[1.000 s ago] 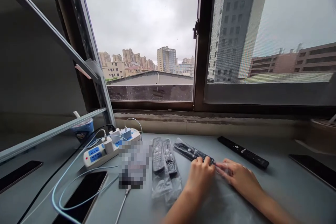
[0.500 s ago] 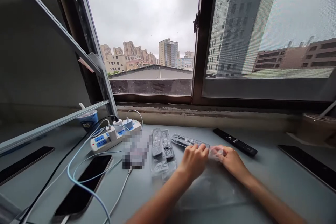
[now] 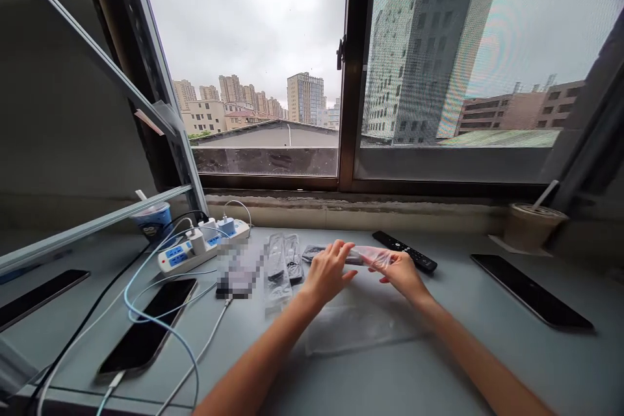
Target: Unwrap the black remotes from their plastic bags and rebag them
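My left hand point(image 3: 331, 270) is over a remote in a clear plastic sleeve point(image 3: 312, 252), its thumb and fingers apart around the wrapped remote. My right hand point(image 3: 400, 273) pinches the loose end of that sleeve, which looks pinkish where it is stretched point(image 3: 373, 255). To the left lie two more wrapped remotes point(image 3: 276, 266) point(image 3: 293, 260), side by side. A bare black remote point(image 3: 404, 251) rests behind my right hand. A flat, clear plastic bag point(image 3: 351, 331) is spread on the table below both hands.
A white power strip point(image 3: 175, 259) with plugs and cables, a phone point(image 3: 146, 331) and a blurred item point(image 3: 238, 276) are at left. A blue cup point(image 3: 153, 221) stands behind. At right are a dark tablet point(image 3: 531, 292) and a brown drink cup point(image 3: 531, 227).
The view has shifted to the right. My left hand has loosened from its closed hold, with its thumb now spread. The sleeve's end is stretched more between my hands.
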`<state>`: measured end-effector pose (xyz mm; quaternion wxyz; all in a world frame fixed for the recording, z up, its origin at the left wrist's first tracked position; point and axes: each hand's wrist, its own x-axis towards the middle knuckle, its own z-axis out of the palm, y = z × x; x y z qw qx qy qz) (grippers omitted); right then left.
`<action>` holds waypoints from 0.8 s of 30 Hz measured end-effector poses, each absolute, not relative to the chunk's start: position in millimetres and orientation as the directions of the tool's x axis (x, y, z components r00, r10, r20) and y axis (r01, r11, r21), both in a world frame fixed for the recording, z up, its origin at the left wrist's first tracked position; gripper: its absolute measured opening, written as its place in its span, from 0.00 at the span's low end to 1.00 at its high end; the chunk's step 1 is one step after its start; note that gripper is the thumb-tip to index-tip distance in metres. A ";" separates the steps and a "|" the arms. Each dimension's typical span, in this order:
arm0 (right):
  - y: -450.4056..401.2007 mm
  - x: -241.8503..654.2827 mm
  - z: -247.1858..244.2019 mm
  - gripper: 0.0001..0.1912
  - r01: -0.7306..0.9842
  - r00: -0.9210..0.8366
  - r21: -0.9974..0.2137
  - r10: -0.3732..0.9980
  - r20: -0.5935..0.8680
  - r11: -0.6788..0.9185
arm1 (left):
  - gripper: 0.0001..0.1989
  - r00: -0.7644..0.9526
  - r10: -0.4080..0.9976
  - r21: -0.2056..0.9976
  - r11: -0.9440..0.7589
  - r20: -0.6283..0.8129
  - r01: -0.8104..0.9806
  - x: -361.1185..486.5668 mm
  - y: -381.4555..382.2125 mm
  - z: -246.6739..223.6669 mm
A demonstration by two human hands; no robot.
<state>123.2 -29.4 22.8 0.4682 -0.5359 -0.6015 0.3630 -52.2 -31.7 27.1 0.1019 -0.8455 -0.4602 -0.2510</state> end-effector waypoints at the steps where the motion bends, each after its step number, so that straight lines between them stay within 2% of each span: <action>1: -30.4 123.1 24.0 0.23 0.302 0.015 -0.934 0.978 0.206 0.192 | 0.24 0.427 0.747 0.070 -0.531 0.510 0.845 -53.5 -29.7 25.6; 6: -35.1 119.3 28.2 0.20 0.289 -0.043 -0.906 0.950 0.310 0.309 | 0.26 0.347 0.833 0.121 -0.435 0.431 0.892 -58.3 -21.0 19.8; 10: -39.4 114.8 30.5 0.18 0.320 -0.080 -0.844 0.900 0.429 0.431 | 0.25 0.367 0.837 0.120 -0.447 0.407 0.887 -59.4 -20.0 20.0; 14: -48.6 113.5 39.0 0.14 0.315 -0.078 -0.798 0.852 0.517 0.513 | 0.18 0.383 0.788 0.131 -0.497 0.481 0.858 -57.1 -24.5 23.5; 17: -55.4 115.7 48.1 0.13 0.335 -0.046 -0.775 0.831 0.555 0.536 | 0.17 0.340 0.731 0.145 -0.511 0.592 0.847 -54.6 -29.8 29.6; 21: -57.2 117.8 52.6 0.14 0.347 -0.018 -0.800 0.857 0.516 0.489 | 0.18 0.345 0.647 0.023 -0.489 0.680 0.872 -54.5 -33.5 37.3; 24: -52.7 118.6 47.4 0.19 0.310 -0.015 -0.884 0.932 0.362 0.349 | 0.18 0.375 0.629 -0.079 -0.446 0.681 0.892 -55.9 -32.1 35.4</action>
